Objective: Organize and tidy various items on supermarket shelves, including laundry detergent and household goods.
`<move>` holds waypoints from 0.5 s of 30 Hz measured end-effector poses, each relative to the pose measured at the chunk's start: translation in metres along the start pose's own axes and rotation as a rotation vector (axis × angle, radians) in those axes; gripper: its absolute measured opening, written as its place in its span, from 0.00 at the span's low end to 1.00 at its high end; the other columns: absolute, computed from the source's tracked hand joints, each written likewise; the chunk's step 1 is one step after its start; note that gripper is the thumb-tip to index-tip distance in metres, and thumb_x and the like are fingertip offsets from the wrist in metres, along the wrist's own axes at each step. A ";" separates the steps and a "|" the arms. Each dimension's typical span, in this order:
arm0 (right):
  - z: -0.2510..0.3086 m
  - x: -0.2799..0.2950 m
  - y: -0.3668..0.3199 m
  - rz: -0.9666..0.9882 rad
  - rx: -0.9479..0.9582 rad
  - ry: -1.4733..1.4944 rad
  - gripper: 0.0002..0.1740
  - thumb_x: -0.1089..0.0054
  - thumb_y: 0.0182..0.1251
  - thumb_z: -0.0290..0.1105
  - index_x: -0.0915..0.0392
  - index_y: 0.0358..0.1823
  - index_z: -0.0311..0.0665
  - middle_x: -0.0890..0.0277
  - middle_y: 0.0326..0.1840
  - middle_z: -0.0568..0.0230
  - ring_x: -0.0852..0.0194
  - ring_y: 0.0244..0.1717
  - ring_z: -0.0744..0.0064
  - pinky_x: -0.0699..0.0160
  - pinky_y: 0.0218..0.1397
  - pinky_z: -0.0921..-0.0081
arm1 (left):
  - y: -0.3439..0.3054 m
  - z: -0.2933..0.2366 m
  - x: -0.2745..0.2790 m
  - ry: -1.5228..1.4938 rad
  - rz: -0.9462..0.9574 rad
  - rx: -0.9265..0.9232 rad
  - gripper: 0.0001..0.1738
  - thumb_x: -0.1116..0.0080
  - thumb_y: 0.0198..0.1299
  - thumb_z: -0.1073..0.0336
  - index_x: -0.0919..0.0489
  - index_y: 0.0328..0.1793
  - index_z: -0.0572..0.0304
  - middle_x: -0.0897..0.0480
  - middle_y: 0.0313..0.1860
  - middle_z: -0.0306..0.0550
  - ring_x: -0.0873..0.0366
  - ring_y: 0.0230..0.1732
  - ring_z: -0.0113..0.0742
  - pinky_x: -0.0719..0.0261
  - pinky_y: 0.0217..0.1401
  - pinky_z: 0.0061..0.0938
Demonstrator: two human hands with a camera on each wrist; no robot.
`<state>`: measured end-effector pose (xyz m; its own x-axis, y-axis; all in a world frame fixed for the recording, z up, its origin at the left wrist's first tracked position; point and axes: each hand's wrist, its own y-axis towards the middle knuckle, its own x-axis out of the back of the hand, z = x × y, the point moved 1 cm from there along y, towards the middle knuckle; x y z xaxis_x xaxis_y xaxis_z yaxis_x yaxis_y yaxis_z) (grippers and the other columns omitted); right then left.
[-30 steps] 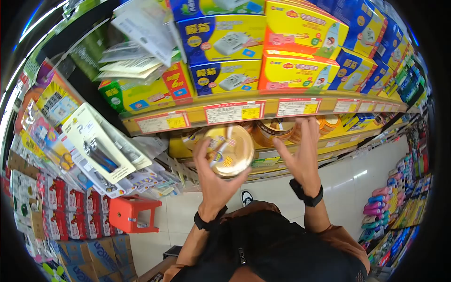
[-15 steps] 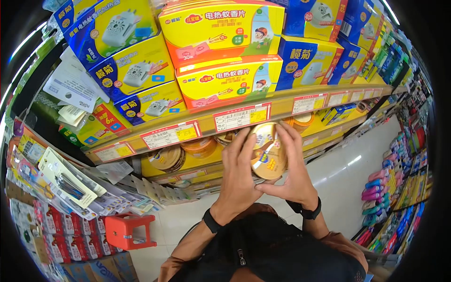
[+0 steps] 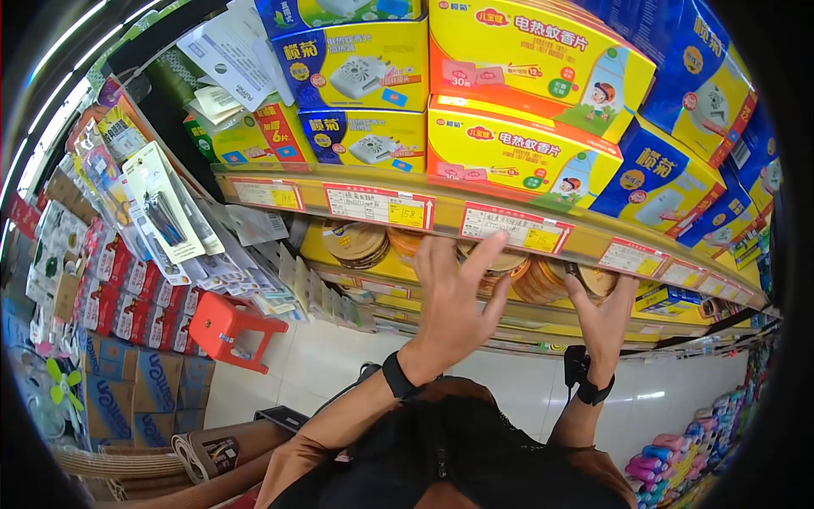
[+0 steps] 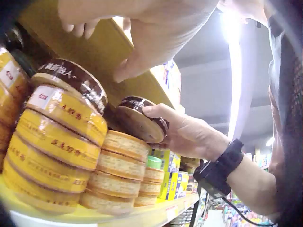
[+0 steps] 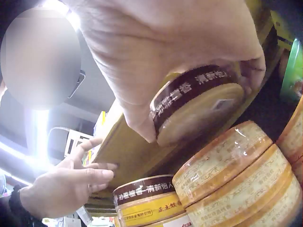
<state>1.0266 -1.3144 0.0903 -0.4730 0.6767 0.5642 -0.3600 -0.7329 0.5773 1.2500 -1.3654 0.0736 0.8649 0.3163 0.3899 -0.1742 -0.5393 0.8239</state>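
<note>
Under the upper shelf, my right hand (image 3: 606,327) holds a round flat tub with a dark brown band and pale base (image 5: 199,113). In the left wrist view this brown-banded tub (image 4: 139,123) is tilted, close over a stack of cream-and-orange round tubs (image 4: 118,170), thumb on its side. My left hand (image 3: 454,310) has loose, extended fingers near the shelf's front edge and holds nothing. Beside it, a stack of yellow round tubs (image 4: 57,146) carries another brown-banded tub (image 4: 71,80) on top.
Price labels (image 3: 517,229) line the upper shelf's edge. Above stand yellow and blue boxes (image 3: 526,153). Hanging blister packs (image 3: 174,212) jut out at the left, with a red stool (image 3: 233,327) below. Rolled mats (image 3: 225,450) lie at lower left.
The tub was first in the left hand, then between both hands in front of the shelf. Now the right hand alone has it under the shelf; the left hand has let go and moved left.
</note>
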 end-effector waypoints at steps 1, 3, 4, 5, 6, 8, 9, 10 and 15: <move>0.001 -0.003 0.004 0.067 -0.065 0.001 0.42 0.19 0.47 0.35 0.28 0.64 0.29 0.34 0.69 0.40 0.36 0.68 0.40 0.39 0.74 0.53 | 0.000 0.005 0.000 -0.011 -0.115 0.006 0.49 0.26 0.47 0.76 0.38 0.77 0.52 0.29 0.64 0.61 0.34 0.64 0.63 0.41 0.66 0.56; 0.004 -0.007 0.006 0.132 -0.138 -0.009 0.40 0.19 0.49 0.36 0.27 0.63 0.29 0.32 0.68 0.40 0.36 0.68 0.39 0.38 0.73 0.54 | 0.000 0.005 0.003 -0.014 -0.124 0.000 0.48 0.25 0.47 0.77 0.37 0.75 0.52 0.28 0.62 0.59 0.32 0.60 0.60 0.40 0.63 0.56; 0.005 -0.009 0.005 0.146 -0.092 -0.066 0.40 0.19 0.50 0.38 0.26 0.62 0.29 0.31 0.67 0.39 0.36 0.68 0.39 0.38 0.73 0.54 | 0.000 0.002 -0.002 -0.023 -0.100 -0.003 0.48 0.25 0.47 0.77 0.37 0.75 0.52 0.28 0.62 0.59 0.32 0.61 0.60 0.41 0.65 0.56; 0.002 -0.013 0.007 0.164 -0.033 -0.111 0.39 0.19 0.51 0.39 0.26 0.62 0.29 0.29 0.65 0.39 0.36 0.67 0.39 0.38 0.72 0.54 | -0.001 0.002 -0.005 -0.017 -0.084 -0.008 0.48 0.25 0.47 0.77 0.37 0.75 0.51 0.28 0.62 0.59 0.33 0.62 0.60 0.41 0.66 0.56; -0.003 -0.018 0.006 0.163 0.036 -0.131 0.40 0.20 0.52 0.42 0.26 0.63 0.29 0.28 0.64 0.38 0.35 0.67 0.38 0.38 0.73 0.54 | -0.005 0.004 -0.007 -0.016 -0.082 -0.006 0.48 0.25 0.47 0.77 0.37 0.75 0.51 0.28 0.62 0.59 0.33 0.62 0.60 0.41 0.66 0.56; -0.004 -0.018 0.006 0.189 0.023 -0.113 0.40 0.20 0.53 0.42 0.26 0.63 0.29 0.28 0.64 0.38 0.35 0.67 0.38 0.38 0.73 0.54 | -0.015 0.007 -0.007 0.018 -0.157 -0.094 0.47 0.24 0.48 0.74 0.37 0.75 0.55 0.29 0.63 0.60 0.34 0.65 0.61 0.43 0.68 0.55; -0.002 -0.019 0.004 0.213 0.011 -0.095 0.40 0.20 0.53 0.41 0.27 0.64 0.29 0.28 0.65 0.38 0.35 0.67 0.37 0.38 0.73 0.54 | -0.017 0.006 -0.006 0.019 -0.155 -0.091 0.47 0.24 0.48 0.74 0.37 0.75 0.55 0.29 0.63 0.60 0.34 0.65 0.61 0.43 0.68 0.55; 0.000 -0.019 0.003 0.216 0.010 -0.095 0.40 0.20 0.53 0.41 0.27 0.64 0.29 0.28 0.65 0.38 0.35 0.67 0.37 0.38 0.73 0.54 | -0.018 0.006 -0.006 0.042 -0.097 0.040 0.46 0.23 0.49 0.69 0.36 0.74 0.58 0.29 0.63 0.62 0.36 0.67 0.62 0.43 0.69 0.55; -0.006 -0.022 0.000 0.131 0.026 -0.049 0.41 0.20 0.54 0.40 0.28 0.66 0.28 0.29 0.66 0.37 0.36 0.69 0.37 0.37 0.73 0.54 | 0.000 0.010 -0.014 0.133 0.181 0.283 0.46 0.25 0.55 0.53 0.35 0.74 0.67 0.38 0.73 0.73 0.45 0.73 0.72 0.48 0.72 0.62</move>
<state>1.0325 -1.3301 0.0745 -0.4744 0.5786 0.6634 -0.2762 -0.8134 0.5119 1.2428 -1.3781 0.0643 0.7597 0.2844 0.5848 -0.1661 -0.7847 0.5973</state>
